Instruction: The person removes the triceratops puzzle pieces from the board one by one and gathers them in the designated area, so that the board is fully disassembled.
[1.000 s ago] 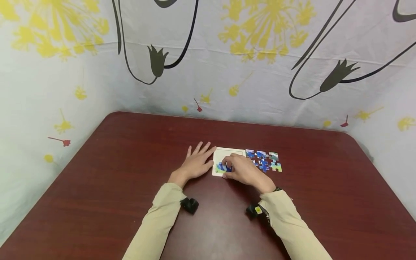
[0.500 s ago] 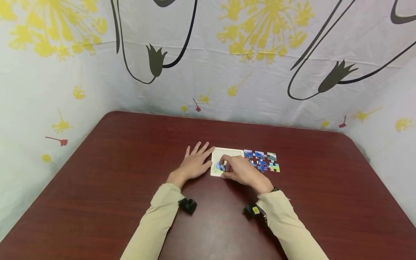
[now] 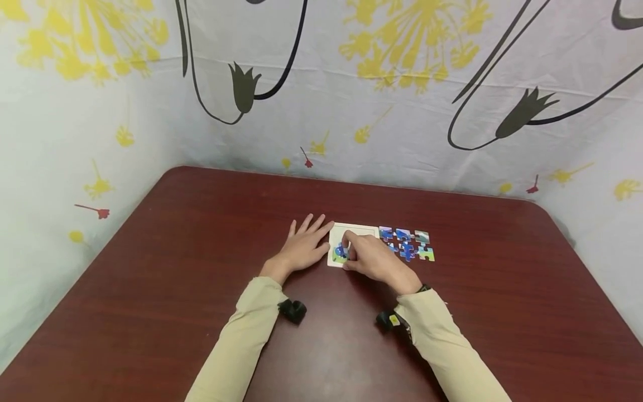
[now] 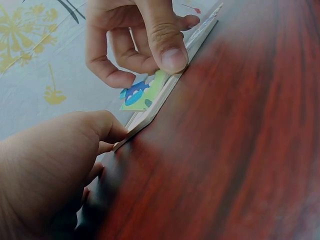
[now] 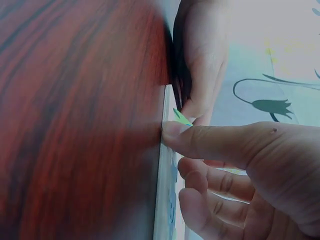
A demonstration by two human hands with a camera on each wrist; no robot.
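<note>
A piece [image 4: 136, 97] is seemingly pinched between fingers [image 4: 121, 79] of the right hand [image 3: 374, 257]; the tray [image 3: 338, 232] is touched by the spread left hand [image 3: 302, 249].

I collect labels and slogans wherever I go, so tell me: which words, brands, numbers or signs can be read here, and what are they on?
No readable text anywhere.
Small yellow square on the black device at the right wrist: any marking is too small to read.
Flat, colourful jigsaw pieces and pale rectangular tray: no lettering visible.
White cloth backdrop: printed plant shapes only.
</note>
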